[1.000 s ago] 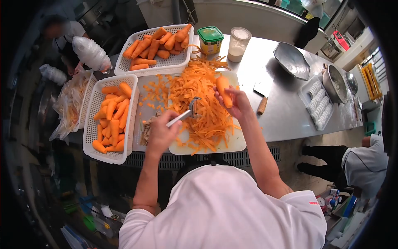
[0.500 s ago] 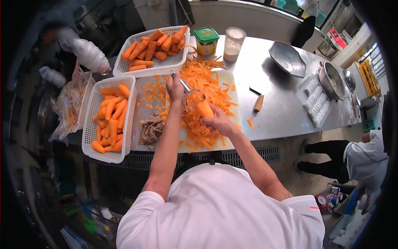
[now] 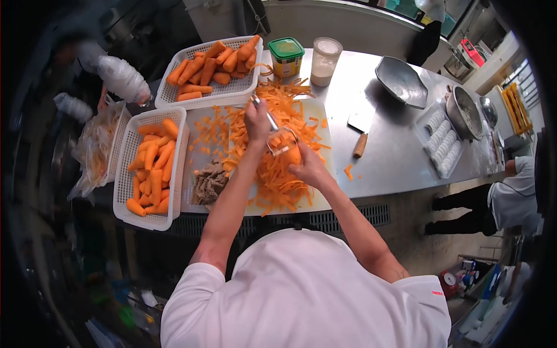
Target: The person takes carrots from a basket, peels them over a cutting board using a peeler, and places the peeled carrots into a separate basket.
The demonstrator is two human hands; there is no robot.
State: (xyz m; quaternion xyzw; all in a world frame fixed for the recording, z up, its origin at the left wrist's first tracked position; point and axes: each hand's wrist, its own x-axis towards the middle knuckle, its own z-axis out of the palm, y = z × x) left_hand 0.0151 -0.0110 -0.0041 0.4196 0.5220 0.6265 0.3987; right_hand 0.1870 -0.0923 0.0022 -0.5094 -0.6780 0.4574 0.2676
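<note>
My left hand [image 3: 256, 123] is closed round the metal handle of a peeler [image 3: 271, 120], its wide head against a carrot [image 3: 289, 156]. The carrot, bright orange, is gripped at its near end in my right hand [image 3: 309, 168]. Beneath both hands a heap of carrot peelings [image 3: 281, 194] spreads over a white cutting board [image 3: 318, 109]. Left of the heap lies a crumpled brown cloth-like thing [image 3: 210, 184]. Smooth, peeled-looking carrots [image 3: 156, 180] fill the near white basket [image 3: 123, 200]; rougher, darker carrots [image 3: 208, 71] lie in the far basket [image 3: 165, 100].
A green-lidded tub [image 3: 286, 58] and a clear container of white powder [image 3: 326, 62] stand behind the heap. To the right are a wooden-handled cleaver [image 3: 360, 145], a metal tray [image 3: 401, 82], a tray of white rounds [image 3: 442, 142] and a bowl [image 3: 464, 113]. A co-worker [image 3: 510, 200] stands at the right.
My left hand and the peeler have shifted slightly right, the peeler head now nearer my right hand along the carrot. The co-worker at the right has moved slightly rightward.
</note>
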